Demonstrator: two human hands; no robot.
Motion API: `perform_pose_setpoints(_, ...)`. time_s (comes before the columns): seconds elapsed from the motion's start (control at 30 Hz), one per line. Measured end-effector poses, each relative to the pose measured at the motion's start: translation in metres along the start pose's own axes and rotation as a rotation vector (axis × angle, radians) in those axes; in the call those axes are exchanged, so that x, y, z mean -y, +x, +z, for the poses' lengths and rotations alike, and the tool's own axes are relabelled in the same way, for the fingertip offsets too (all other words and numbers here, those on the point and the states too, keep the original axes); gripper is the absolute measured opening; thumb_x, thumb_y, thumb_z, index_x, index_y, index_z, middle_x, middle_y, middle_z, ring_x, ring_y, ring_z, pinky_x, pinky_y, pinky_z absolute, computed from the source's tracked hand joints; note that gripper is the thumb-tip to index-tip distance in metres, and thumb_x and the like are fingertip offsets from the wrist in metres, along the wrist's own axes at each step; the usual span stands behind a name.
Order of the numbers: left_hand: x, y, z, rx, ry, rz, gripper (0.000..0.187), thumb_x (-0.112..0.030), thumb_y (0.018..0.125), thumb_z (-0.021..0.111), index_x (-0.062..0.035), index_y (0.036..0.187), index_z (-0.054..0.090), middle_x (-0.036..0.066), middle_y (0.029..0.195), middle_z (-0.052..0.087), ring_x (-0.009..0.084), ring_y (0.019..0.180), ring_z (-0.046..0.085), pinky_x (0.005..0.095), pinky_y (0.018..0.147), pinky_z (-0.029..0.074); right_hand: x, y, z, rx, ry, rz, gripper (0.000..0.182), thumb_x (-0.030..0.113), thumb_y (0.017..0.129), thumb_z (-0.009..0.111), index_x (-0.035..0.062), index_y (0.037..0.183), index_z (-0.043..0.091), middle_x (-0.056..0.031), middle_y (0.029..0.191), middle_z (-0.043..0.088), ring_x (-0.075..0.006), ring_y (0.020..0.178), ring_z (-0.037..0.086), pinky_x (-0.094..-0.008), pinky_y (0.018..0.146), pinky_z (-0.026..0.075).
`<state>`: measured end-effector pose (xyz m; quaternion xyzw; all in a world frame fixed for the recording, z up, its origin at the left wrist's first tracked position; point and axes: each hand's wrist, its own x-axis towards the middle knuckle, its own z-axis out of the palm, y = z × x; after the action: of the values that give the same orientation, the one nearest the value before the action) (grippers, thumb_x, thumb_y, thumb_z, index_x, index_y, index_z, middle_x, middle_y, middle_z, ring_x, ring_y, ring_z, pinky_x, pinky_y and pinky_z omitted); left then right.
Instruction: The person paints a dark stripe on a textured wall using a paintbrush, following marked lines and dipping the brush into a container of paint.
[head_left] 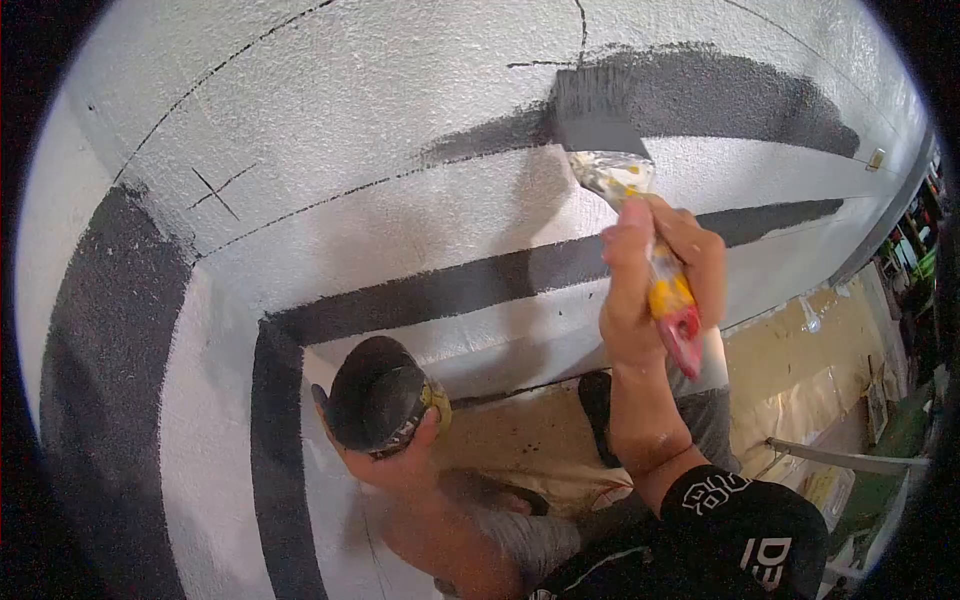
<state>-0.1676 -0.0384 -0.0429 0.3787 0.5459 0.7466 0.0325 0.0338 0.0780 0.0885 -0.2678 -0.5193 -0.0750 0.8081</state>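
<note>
My right hand (650, 270) grips a paintbrush (612, 175) by its handle, which is smeared yellow, white and red. The wide, dark-coated bristles press against the white textured wall (400, 90), at the left part of a dark grey painted patch (730, 95). Thinner grey streaks trail leftward from the bristles, just above a dashed curved line. Lower left, my left hand (395, 465) is wrapped round a paint can (380, 395), tilted so that its dark-coated inside shows. Dark paint marks the can's outer side and rim. Some left fingers are hidden behind the can.
Dark grey bands (420, 290) run along the wall and down its left side. A small drawn cross (222, 192) marks the wall at left. Brown covering (800, 370) lies on the floor, with a metal bar (845, 458) at right and cluttered items beyond.
</note>
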Motion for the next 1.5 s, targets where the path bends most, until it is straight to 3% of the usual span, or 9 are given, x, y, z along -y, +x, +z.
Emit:
perform_pose_setpoints(0.13,0.012,0.000,-0.001,-0.005,0.055,0.030,0.111,-0.025,0.053,0.091,0.0087,0.140,0.032,0.023,0.133,0.047,0.0328,0.119,0.054,0.0398,0.099,0.048,0.003,0.005,-0.005,0.411,-0.209,-0.252,0.018,0.002,0.081,0.068,-0.0018,0.095,0.058,-0.0152,0.084,0.065,-0.0184,0.067,0.062,-0.0301,0.061,0.050)
perform_pose_setpoints(0.23,-0.003,-0.002,0.002,0.027,0.070,0.046,0.110,-0.025,0.053,0.091,0.0086,0.140,0.032,0.023,0.132,0.048,0.0327,0.118,0.054,0.0394,0.098,0.050,0.006,0.005,0.007,0.126,-0.120,-0.268,0.015,-0.005,0.070,0.074,0.0001,0.079,0.063,-0.0096,0.058,0.056,-0.0196,0.045,0.054,-0.0278,0.042,0.041)
perform_pose_setpoints(0.57,-0.003,-0.002,-0.002,-0.001,0.052,-0.040,0.111,-0.024,0.051,0.091,0.0085,0.140,0.032,0.023,0.129,0.050,0.0321,0.117,0.055,0.0395,0.098,0.051,0.008,-0.002,0.005,0.129,-0.007,-0.145,0.027,-0.008,0.068,0.075,0.0004,0.092,0.065,-0.0060,0.055,0.050,-0.0163,0.041,0.046,-0.0269,0.038,0.036)
perform_pose_setpoints(0.8,-0.007,-0.001,0.005,-0.005,-0.020,-0.004,0.109,-0.019,0.051,0.091,0.0079,0.140,0.033,0.023,0.131,0.049,0.0329,0.118,0.054,0.0398,0.097,0.051,0.008,-0.004,0.019,0.173,-0.198,-0.301,0.013,-0.003,0.076,0.072,-0.0003,0.086,0.063,-0.0121,0.066,0.062,-0.0199,0.053,0.061,-0.0290,0.048,0.047)
perform_pose_setpoints(0.9,-0.005,0.000,0.001,-0.019,-0.024,-0.026,0.109,-0.020,0.051,0.091,0.0081,0.139,0.033,0.023,0.132,0.048,0.0332,0.118,0.054,0.0402,0.097,0.051,0.003,0.006,0.016,-0.024,-0.048,-0.365,0.027,-0.006,0.067,0.075,-0.0004,0.091,0.065,-0.0059,0.055,0.046,-0.0164,0.042,0.045,-0.0283,0.038,0.035)
perform_pose_setpoints(1.0,0.000,0.000,-0.001,-0.019,-0.004,-0.021,0.108,-0.022,0.052,0.091,0.0085,0.139,0.034,0.024,0.134,0.047,0.0333,0.119,0.054,0.0409,0.097,0.051,0.000,0.003,-0.002,0.219,-0.166,-0.200,0.015,-0.003,0.082,0.069,-0.0062,0.094,0.061,-0.0117,0.072,0.062,-0.0144,0.055,0.058,-0.0249,0.050,0.047)
perform_pose_setpoints(1.37,0.001,0.003,-0.002,0.004,0.007,-0.004,0.109,-0.028,0.053,0.091,0.0087,0.138,0.034,0.024,0.132,0.048,0.0339,0.119,0.053,0.0424,0.097,0.051,-0.004,0.016,-0.018,0.101,-0.036,0.074,0.011,0.004,0.089,0.064,-0.0058,0.092,0.059,-0.0138,0.074,0.063,-0.0137,0.055,0.057,-0.0235,0.051,0.047)
perform_pose_setpoints(1.43,0.006,-0.002,-0.002,-0.026,-0.020,-0.009,0.110,-0.027,0.052,0.091,0.0090,0.138,0.033,0.024,0.130,0.050,0.0338,0.118,0.055,0.0421,0.096,0.052,-0.013,0.014,-0.006,0.257,-0.349,-0.329,0.010,0.002,0.089,0.062,-0.0053,0.094,0.058,-0.0139,0.074,0.063,-0.0151,0.058,0.058,-0.0238,0.053,0.046)
perform_pose_setpoints(1.5,0.008,-0.002,-0.004,-0.019,-0.004,-0.002,0.111,-0.027,0.052,0.091,0.0091,0.139,0.032,0.024,0.129,0.050,0.0338,0.117,0.055,0.0415,0.096,0.052,-0.012,0.008,0.004,0.117,-0.315,-0.339,0.021,-0.002,0.073,0.073,-0.0031,0.091,0.063,-0.0080,0.061,0.053,-0.0187,0.048,0.054,-0.0258,0.043,0.041)
